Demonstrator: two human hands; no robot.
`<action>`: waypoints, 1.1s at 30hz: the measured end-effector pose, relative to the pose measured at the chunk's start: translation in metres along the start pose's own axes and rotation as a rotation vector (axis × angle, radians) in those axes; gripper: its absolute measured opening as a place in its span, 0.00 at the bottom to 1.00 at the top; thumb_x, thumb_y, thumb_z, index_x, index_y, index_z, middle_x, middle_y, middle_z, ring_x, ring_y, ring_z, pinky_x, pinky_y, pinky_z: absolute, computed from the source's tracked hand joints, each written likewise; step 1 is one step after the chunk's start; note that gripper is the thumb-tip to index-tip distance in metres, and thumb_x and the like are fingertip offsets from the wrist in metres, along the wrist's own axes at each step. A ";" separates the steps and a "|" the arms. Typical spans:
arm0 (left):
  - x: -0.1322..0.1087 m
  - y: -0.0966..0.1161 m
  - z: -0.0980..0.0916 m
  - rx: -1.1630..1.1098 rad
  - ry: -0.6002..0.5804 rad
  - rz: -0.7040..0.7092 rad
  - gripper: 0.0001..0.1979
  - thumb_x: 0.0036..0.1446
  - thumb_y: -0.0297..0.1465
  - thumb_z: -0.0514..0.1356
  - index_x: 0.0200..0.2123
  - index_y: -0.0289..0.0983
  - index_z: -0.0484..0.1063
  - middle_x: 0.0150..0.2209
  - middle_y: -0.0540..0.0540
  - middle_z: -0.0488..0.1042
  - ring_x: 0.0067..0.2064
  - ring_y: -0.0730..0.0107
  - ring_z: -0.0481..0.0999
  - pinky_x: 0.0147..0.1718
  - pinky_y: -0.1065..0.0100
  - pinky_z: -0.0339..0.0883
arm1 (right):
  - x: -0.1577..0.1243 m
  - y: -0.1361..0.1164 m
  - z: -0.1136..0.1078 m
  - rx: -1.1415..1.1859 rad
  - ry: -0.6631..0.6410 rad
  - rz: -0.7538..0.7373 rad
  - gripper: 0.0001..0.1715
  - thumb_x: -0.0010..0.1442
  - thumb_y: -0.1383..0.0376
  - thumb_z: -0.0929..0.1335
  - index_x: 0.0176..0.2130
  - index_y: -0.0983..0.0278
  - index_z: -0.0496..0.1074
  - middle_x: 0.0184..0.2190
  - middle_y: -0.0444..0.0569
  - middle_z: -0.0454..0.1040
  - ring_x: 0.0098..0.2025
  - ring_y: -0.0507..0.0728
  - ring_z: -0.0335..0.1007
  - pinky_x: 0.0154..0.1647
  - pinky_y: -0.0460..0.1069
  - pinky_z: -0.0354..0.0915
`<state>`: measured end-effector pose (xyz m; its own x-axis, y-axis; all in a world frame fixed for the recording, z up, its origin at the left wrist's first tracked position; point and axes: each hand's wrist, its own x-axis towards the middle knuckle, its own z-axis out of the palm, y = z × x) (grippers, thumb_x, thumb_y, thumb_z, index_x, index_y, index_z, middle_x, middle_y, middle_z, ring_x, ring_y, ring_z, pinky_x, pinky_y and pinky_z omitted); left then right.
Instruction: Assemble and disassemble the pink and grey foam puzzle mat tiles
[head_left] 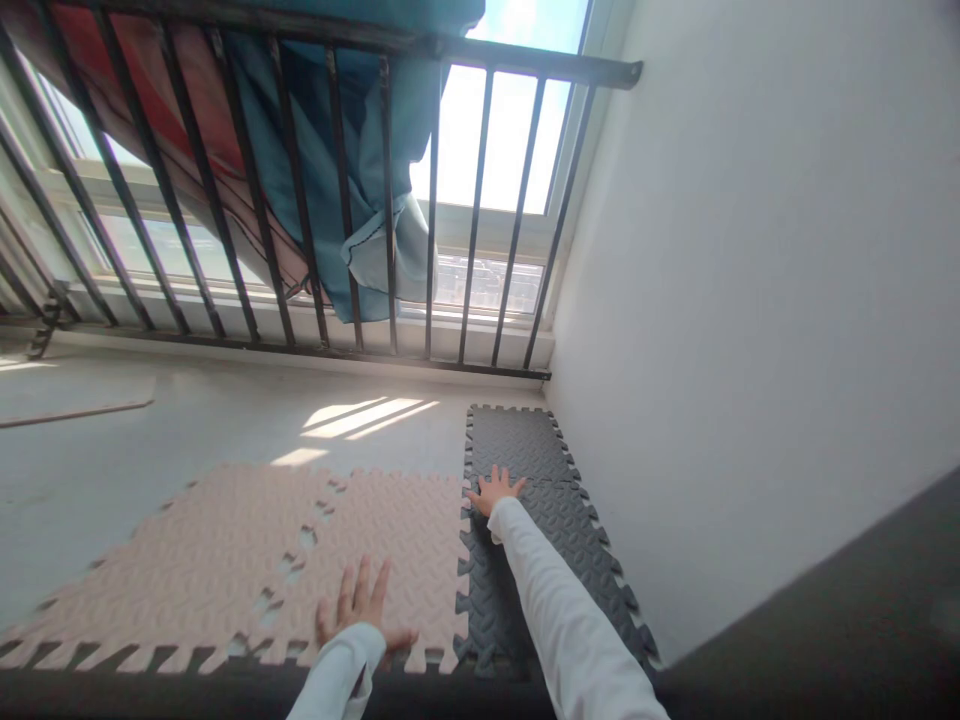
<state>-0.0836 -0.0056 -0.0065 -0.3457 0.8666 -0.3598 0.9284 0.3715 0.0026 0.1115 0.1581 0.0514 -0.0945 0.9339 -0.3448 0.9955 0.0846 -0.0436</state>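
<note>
My left hand (pixel 358 608) rests with spread fingers on a beige foam mat tile (pixel 397 520) near its front edge. Further forward, my right hand (pixel 496 490) lies with fingers fanned out on a dark grey foam tile (pixel 555 530), close to the seam with the beige one. Interlocking teeth run along that seam. Beyond the near grey tile, a second grey tile (pixel 517 440) joins it. To the left, another beige tile (pixel 202 560) lies beside the first, with gaps showing between their teeth. Neither hand holds anything.
A white wall (pixel 750 280) rises along the right side. Black railing bars (pixel 480 220) stand at the back before a window, with blue and red cloth (pixel 315 170) hanging there. On the pale floor (pixel 187 420), a thin strip (pixel 82 412) lies at left.
</note>
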 end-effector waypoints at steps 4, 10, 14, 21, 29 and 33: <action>-0.006 -0.001 -0.004 -0.035 0.056 0.027 0.46 0.35 0.51 0.58 0.59 0.51 0.45 0.64 0.50 0.37 0.63 0.55 0.33 0.55 0.44 0.32 | -0.001 -0.008 0.006 0.026 0.002 -0.049 0.33 0.56 0.44 0.51 0.58 0.50 0.50 0.63 0.53 0.35 0.62 0.69 0.28 0.48 0.77 0.28; -0.004 -0.002 -0.002 -0.056 0.093 0.048 0.47 0.34 0.52 0.58 0.58 0.51 0.46 0.64 0.49 0.39 0.63 0.53 0.34 0.54 0.43 0.34 | -0.002 -0.011 0.000 0.005 -0.034 -0.047 0.32 0.56 0.45 0.50 0.57 0.49 0.52 0.63 0.51 0.36 0.62 0.69 0.28 0.48 0.77 0.29; 0.001 0.001 0.001 -0.049 0.034 0.006 0.48 0.32 0.51 0.60 0.58 0.52 0.45 0.64 0.50 0.37 0.63 0.52 0.33 0.54 0.41 0.32 | -0.001 -0.011 -0.001 -0.043 -0.028 -0.076 0.33 0.57 0.46 0.51 0.57 0.54 0.53 0.64 0.48 0.34 0.63 0.67 0.28 0.51 0.75 0.29; -0.007 0.003 -0.014 -0.044 -0.034 0.028 0.51 0.32 0.54 0.59 0.59 0.50 0.41 0.64 0.50 0.33 0.63 0.52 0.29 0.55 0.42 0.29 | -0.003 -0.005 -0.001 0.009 -0.061 0.028 0.35 0.56 0.46 0.52 0.58 0.57 0.52 0.64 0.50 0.34 0.63 0.66 0.27 0.51 0.75 0.33; -0.011 0.001 -0.020 -0.160 -0.046 0.090 0.54 0.29 0.55 0.60 0.60 0.50 0.40 0.64 0.50 0.31 0.63 0.52 0.27 0.55 0.42 0.25 | -0.054 0.032 0.016 -0.084 -0.001 0.125 0.37 0.55 0.55 0.58 0.61 0.61 0.42 0.63 0.56 0.39 0.63 0.64 0.34 0.52 0.73 0.39; -0.011 -0.009 -0.031 -0.257 -0.011 0.111 0.42 0.38 0.46 0.61 0.58 0.50 0.50 0.64 0.49 0.40 0.63 0.57 0.38 0.58 0.49 0.34 | -0.090 0.065 0.024 -0.139 -0.079 0.171 0.36 0.56 0.55 0.56 0.60 0.62 0.45 0.62 0.58 0.42 0.62 0.65 0.37 0.52 0.72 0.42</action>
<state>-0.0924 -0.0077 0.0264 -0.2412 0.9037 -0.3539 0.8953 0.3479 0.2781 0.1846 0.0714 0.0574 0.0801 0.9091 -0.4089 0.9886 -0.0202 0.1490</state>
